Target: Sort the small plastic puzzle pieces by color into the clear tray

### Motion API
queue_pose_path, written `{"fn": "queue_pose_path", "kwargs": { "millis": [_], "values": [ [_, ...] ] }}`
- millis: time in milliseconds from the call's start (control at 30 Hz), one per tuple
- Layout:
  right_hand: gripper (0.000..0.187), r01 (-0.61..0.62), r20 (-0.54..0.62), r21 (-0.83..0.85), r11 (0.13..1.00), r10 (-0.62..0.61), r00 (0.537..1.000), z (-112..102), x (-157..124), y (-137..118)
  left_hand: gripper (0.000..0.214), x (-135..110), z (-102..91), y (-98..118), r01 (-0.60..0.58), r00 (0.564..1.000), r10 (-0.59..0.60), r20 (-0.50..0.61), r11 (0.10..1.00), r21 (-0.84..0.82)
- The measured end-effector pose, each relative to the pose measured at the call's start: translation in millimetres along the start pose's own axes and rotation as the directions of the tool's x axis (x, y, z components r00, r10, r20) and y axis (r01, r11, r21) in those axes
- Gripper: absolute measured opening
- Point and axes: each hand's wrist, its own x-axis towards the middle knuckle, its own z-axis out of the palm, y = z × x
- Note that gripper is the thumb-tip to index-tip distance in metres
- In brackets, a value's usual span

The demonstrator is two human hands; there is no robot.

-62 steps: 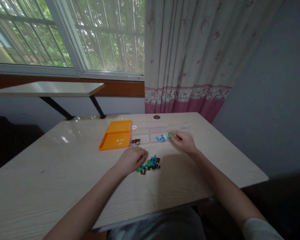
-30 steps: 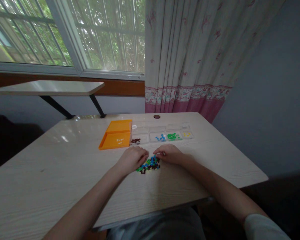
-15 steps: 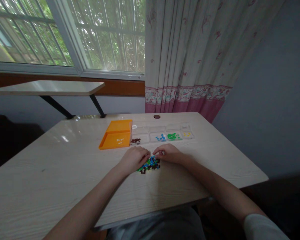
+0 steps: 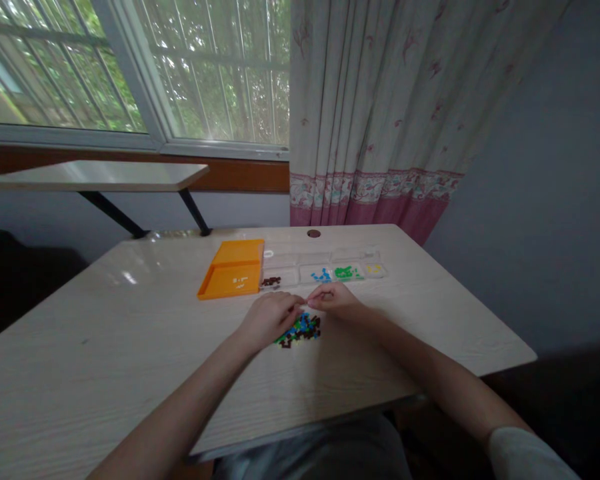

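A small pile of mixed blue, green and dark brown beads lies on the pale wooden table. My left hand rests at the pile's left edge, fingers curled. My right hand hovers just behind the pile with its fingertips pinched together, touching the left hand's fingertips; what it holds is too small to see. Behind them a clear compartment tray holds brown, blue, green and yellow beads in separate cells.
An orange lid lies open left of the clear tray. A second table stands under the window at the back left. A flowered curtain hangs behind the table. The table's right corner is near.
My right hand left the green cell of the tray, came down to the bead pile, and has now lifted slightly back toward the tray with fingertips pinched. My left hand barely moved.
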Motion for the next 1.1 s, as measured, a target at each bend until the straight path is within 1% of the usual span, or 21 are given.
{"fn": "queue_pose_path", "kwargs": {
  "millis": [67,133,233,333,400,500,633,767,933,1100],
  "values": [
    [0.039,-0.027,-0.007,0.126,0.992,0.028,1.0,2.4,-0.1,-2.7,0.018,0.1,-0.9,4.3,0.032,0.998,-0.034,-0.047,0.998,-0.047],
    [0.04,-0.047,0.003,0.189,0.981,0.047,0.999,4.4,-1.2,-6.8,0.019,0.4,-1.2,8.0,0.064,0.994,-0.071,-0.084,0.994,-0.09],
    [0.037,-0.051,0.013,0.234,0.971,0.05,0.999,6.5,-3.2,-11.1,0.023,0.9,0.3,10.1,0.105,0.985,-0.122,-0.121,0.985,-0.137],
    [0.035,-0.026,-0.016,0.238,0.971,0.031,0.999,8.2,-3.8,-8.9,0.025,1.3,2.6,8.9,0.135,0.976,-0.161,-0.146,0.975,-0.175],
    [0.035,-0.008,-0.045,0.202,0.979,0.018,0.999,9.1,-3.6,-5.2,0.024,1.5,3.5,8.2,0.137,0.975,-0.168,-0.146,0.97,-0.2],
    [0.032,0.023,-0.098,0.106,0.994,-0.013,0.995,10.3,-3.9,-1.7,0.022,1.4,3.8,8.2,0.124,0.979,-0.158,-0.131,0.965,-0.232],
    [0.022,0.103,-0.17,-0.077,0.992,-0.115,0.979,9.3,-6.8,-6.2,0.02,1.2,4.7,8.1,0.13,0.98,-0.166,-0.108,0.95,-0.284],
    [0.017,0.184,-0.145,-0.22,0.958,-0.218,0.965,5.3,-10.1,-12.1,0.022,1.0,6.1,6.6,0.156,0.974,-0.197,-0.11,0.941,-0.302],
    [0.015,0.282,-0.111,-0.332,0.9,-0.334,0.936,2.2,-10.9,-10.4,0.023,0.3,7.6,4.5,0.143,0.978,-0.18,-0.106,0.946,-0.292],
    [0.014,0.315,-0.101,-0.471,0.824,-0.405,0.909,3.1,-11.7,-7.8,0.02,-0.9,8.3,3.1,0.14,0.981,-0.172,-0.095,0.951,-0.275]
  ]
}}
